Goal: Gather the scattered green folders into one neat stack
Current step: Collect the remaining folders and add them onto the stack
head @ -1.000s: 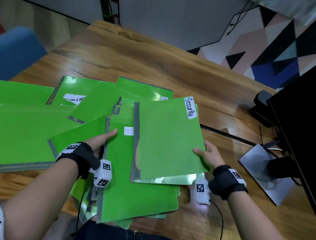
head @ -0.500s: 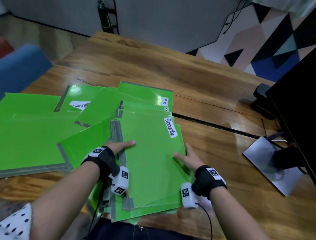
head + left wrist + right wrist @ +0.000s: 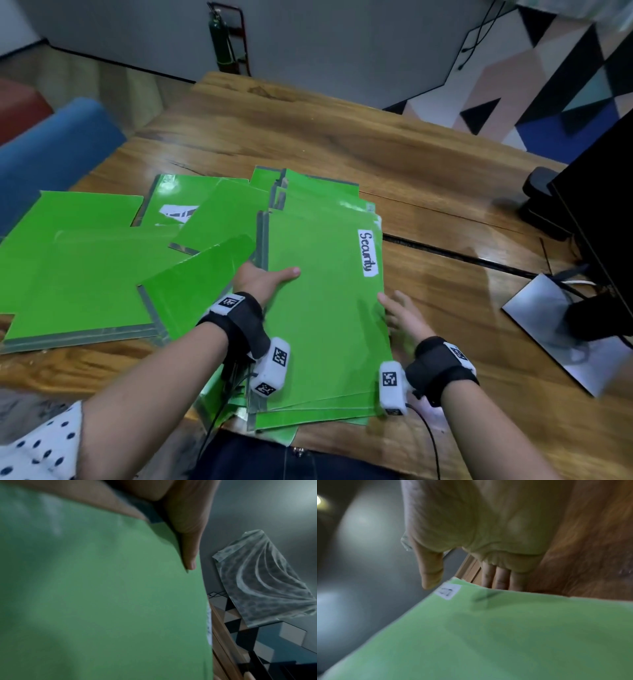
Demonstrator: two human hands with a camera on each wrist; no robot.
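A green folder labelled "Security" (image 3: 322, 325) lies on top of a rough stack at the near edge of the wooden table (image 3: 308, 130). My left hand (image 3: 263, 279) holds its grey left spine. The thumb (image 3: 187, 540) lies on the cover (image 3: 102, 601), and the fingers are hidden past the edge. My right hand (image 3: 400, 315) is flat beside the stack's right edge, and its straight fingers (image 3: 501, 578) rest on the wood beyond the folder (image 3: 505, 635). More green folders lie spread out to the left (image 3: 75, 267) and behind (image 3: 222, 212), overlapping at angles.
A black monitor (image 3: 603, 212) on a silver base (image 3: 548, 325) stands at the right. A blue seat (image 3: 51, 154) is off the table's left side. A dark groove (image 3: 455, 253) crosses the tabletop behind the stack. Bare wood lies beyond the folders.
The Security folder has come down from my right hand's grip and lies flat on the stack. My right hand let go and moved to its right edge. My left thumb slid onto the cover.
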